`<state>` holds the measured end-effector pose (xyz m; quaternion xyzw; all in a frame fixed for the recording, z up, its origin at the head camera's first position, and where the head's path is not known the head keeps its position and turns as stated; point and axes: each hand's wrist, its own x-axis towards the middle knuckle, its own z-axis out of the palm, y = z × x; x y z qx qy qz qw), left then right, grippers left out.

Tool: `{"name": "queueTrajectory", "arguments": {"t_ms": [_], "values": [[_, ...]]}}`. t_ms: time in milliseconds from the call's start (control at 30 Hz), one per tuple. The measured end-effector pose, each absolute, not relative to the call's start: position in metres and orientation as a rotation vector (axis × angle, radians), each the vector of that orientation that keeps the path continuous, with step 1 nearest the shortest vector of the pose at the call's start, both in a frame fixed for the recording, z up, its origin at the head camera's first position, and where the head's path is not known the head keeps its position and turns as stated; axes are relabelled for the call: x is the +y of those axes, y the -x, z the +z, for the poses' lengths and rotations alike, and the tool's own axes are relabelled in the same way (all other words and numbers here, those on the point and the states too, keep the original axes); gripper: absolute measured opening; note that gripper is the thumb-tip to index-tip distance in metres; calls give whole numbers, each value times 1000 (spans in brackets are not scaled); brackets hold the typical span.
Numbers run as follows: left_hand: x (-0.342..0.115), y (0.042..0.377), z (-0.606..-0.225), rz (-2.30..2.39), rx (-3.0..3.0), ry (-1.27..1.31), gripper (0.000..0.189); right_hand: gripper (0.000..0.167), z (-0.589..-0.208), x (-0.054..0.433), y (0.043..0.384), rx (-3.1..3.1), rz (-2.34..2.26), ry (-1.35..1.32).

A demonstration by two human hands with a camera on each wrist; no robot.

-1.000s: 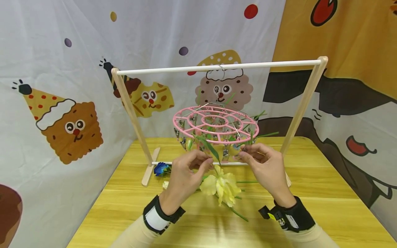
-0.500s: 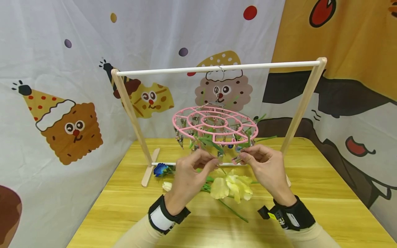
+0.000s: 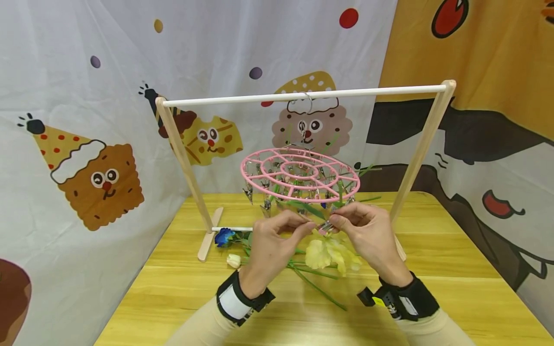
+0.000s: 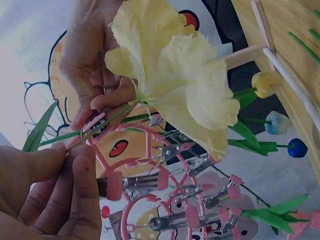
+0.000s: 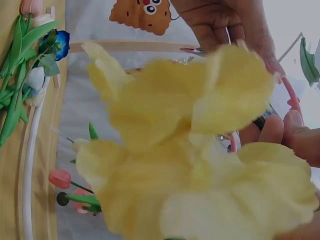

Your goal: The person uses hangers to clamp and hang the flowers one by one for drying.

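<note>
Flower (image 4: 192,92), ruffled, metal clip (image 3: 326,225), round rack (image 3: 285,196)

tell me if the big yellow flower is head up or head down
Head down: in the head view, the yellow flower hangs below its stem, which the left hand pinches.

"How was the light in the head view?"

"Bright and fairly even. The table (image 3: 320,319) carried a pale sheen toward the bottom edge, with soft, faint shadow."

"And the wrist views?"

"Both were dimmer and greyer. In the left one, the curtain (image 4: 25,40) washed out to bluish white at the upper left, while the metal clips (image 4: 167,221) caught dull highlights."

"Was anything out of focus?"

"The yellow flower (image 5: 200,200), close to the right wrist camera, was soft and blurred. White glare bleached that view's upper right. From the head, the clips looked too small to read clearly."
</note>
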<state>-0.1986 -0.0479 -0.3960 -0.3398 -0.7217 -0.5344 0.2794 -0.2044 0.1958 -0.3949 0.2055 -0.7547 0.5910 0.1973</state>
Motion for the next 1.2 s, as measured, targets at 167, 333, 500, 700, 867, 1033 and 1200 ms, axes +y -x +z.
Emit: {"name": "queueTrajectory", "arguments": {"t_ms": [167, 333, 500, 700, 867, 1033, 1200], "values": [[-44, 200, -397, -1487, -1918, 923, 3, 4, -394, 194, 204, -2121, 1669, -593], [-42, 201, -398, -1495, -1900, 929, 6, 10, -394, 194, 205, -2136, 1655, -622], [-43, 202, -399, -1467, -1907, 924, 5, 19, -395, 194, 205, -2146, 1691, -645], [-44, 201, -400, -1434, -1987, 894, 6, 23, -396, 196, 203, -2146, 1749, -617], [-44, 199, -401, -1433, -2033, 882, 9, 30, -397, 197, 202, -2159, 1744, -595], [-45, 199, -401, -1428, -2050, 884, 9, 29, -397, 198, 202, -2164, 1749, -578], [-45, 198, -402, -1412, -2060, 880, 10, 31, -397, 198, 201, -2161, 1763, -557]]}}
